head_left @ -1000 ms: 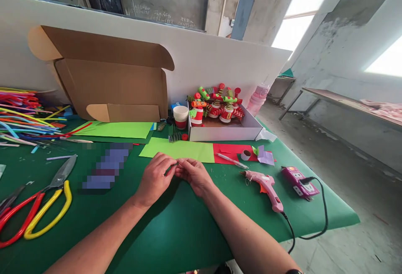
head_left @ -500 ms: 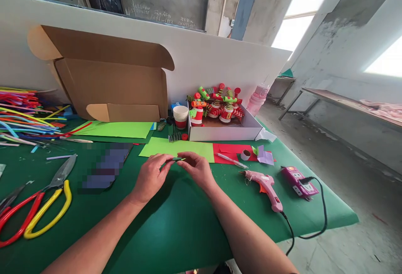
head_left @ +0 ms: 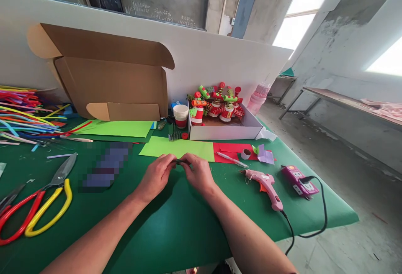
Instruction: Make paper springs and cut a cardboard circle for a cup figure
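Above the green tabletop (head_left: 176, 232), my left hand (head_left: 157, 175) and my right hand (head_left: 198, 173) meet near the middle. Between their fingertips they pinch a small dark green strip (head_left: 179, 162), mostly covered by the fingers; its kind is too small to tell. Just behind the hands lies a sheet of light green paper (head_left: 185, 148), joined on its right by red paper (head_left: 230, 150) with a white pen (head_left: 232, 160) on it. Beyond the paper sit a dark zigzag spring-like piece (head_left: 175, 136) and a small red roll (head_left: 184, 136).
Scissors (head_left: 52, 196) and a blurred-out phone-like object (head_left: 106, 167) lie left. A pink glue gun (head_left: 265, 186) and purple power adapter (head_left: 300, 182) are right. Behind stand paper cups (head_left: 181, 113), a white box (head_left: 224, 132) of red-green figures, a cardboard box (head_left: 116, 85) and pipe cleaners (head_left: 25, 119).
My fingers have closed further over the dark green strip, so less of it shows. Both hands stay in about the same place; the other things have not moved.
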`<state>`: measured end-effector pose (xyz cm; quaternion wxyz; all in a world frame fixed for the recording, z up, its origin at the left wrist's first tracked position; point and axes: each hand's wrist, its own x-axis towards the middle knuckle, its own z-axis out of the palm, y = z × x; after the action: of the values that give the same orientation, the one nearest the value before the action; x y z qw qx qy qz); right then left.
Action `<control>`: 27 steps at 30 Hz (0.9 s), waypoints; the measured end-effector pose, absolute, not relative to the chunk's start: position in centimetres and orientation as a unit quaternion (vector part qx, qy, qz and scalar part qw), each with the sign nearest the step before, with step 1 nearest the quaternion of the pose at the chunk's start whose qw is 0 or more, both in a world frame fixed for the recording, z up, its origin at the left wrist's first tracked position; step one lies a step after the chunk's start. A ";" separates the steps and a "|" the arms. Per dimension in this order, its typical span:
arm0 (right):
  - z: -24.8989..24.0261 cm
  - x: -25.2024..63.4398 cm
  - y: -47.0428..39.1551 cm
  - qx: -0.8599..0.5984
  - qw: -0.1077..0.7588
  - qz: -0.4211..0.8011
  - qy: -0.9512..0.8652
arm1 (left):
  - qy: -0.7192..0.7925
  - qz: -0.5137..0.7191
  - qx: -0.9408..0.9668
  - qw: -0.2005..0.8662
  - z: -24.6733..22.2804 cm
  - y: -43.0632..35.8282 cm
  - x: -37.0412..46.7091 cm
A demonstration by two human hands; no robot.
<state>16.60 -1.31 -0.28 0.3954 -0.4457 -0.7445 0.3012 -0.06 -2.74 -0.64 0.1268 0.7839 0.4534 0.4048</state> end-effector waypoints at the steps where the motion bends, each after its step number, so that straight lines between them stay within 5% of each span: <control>1: -0.4 16.6 -1.2 -0.450 0.398 0.315 -0.735 | 0.454 0.402 0.783 0.136 -0.7 -2.7 -0.1; 6: -0.5 16.6 -0.9 -0.462 0.411 0.392 -0.681 | 0.466 0.391 0.779 0.155 -0.6 -2.5 -0.3; 14: 0.2 16.6 -1.2 -0.441 0.406 0.326 -0.731 | 0.491 0.384 0.750 0.222 -0.5 -2.5 -0.2; 19: -0.7 16.2 -0.8 -0.445 0.451 0.430 -0.643 | 0.512 0.412 0.691 0.301 -0.6 -2.0 -0.3; 27: -0.5 16.2 -1.0 -0.437 0.436 0.400 -0.677 | 0.507 0.417 0.716 0.238 -0.6 -2.0 -0.4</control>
<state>16.17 -1.03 -0.55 0.4364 -0.4367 -0.6773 0.4001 -0.42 -2.01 -0.64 0.2382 0.7163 0.5066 0.4167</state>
